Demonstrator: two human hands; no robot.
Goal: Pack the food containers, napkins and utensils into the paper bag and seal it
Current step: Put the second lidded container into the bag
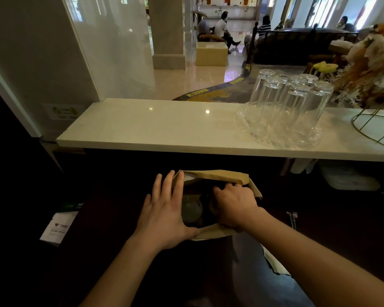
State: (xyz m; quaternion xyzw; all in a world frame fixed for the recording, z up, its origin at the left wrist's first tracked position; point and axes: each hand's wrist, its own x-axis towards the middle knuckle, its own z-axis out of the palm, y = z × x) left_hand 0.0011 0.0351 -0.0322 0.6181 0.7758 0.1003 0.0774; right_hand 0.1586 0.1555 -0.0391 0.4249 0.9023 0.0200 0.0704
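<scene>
A brown paper bag (220, 175) stands open on the dark lower counter below the marble ledge. My left hand (164, 209) lies flat against the bag's left side, thumb hooked over its near rim. My right hand (233, 207) reaches down into the mouth of the bag, fingers curled; what they touch is hidden in the dark. Inside the bag a round clear-lidded food container (191, 210) shows between my hands. Wrapped utensils (293, 219) lie on the dark counter right of the bag. A pale napkin-like sheet (275, 263) shows beside my right forearm.
A marble ledge (164, 127) runs across above the bag. On it a glass tray (275, 131) holds several upturned glasses, with a wire stand (377, 127) at the far right. White printed packs (58, 227) lie at the left. People sit in the lobby beyond.
</scene>
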